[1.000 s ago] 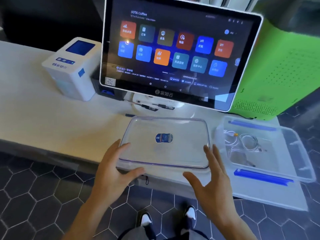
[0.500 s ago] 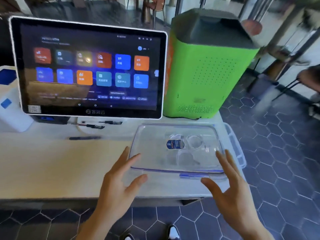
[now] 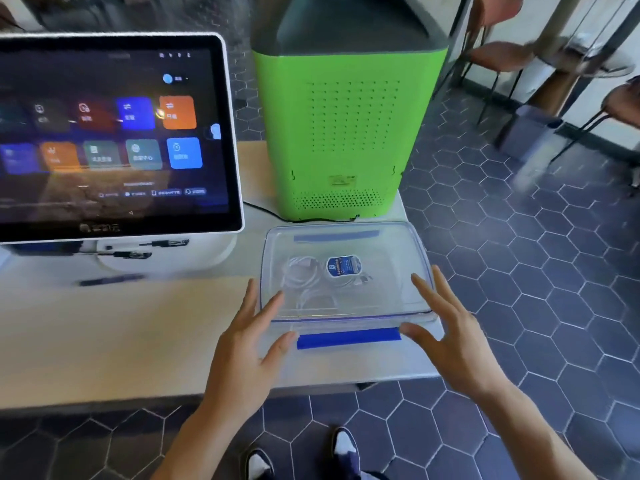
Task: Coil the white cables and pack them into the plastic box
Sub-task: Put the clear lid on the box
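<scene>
The clear plastic box (image 3: 348,338) with blue latches sits at the table's right end, in front of the green machine. Coiled white cables (image 3: 302,276) lie inside it, seen through the clear lid (image 3: 388,296), which carries a blue sticker (image 3: 343,266). The lid lies over the box, roughly lined up with its rim. My left hand (image 3: 247,344) grips the lid's near left corner and my right hand (image 3: 448,336) its near right corner, fingers spread on top and thumbs at the front edge.
A touchscreen terminal (image 3: 110,133) stands at the left on the pale table (image 3: 104,334), with a dark pen (image 3: 110,279) in front of its base. A green machine (image 3: 346,133) stands behind the box. The table edge runs just right of the box; hexagon floor tiles lie below.
Both hands have carried the lid from the middle of the table rightward to sit over the box with the cables. The view has swung right with them.
</scene>
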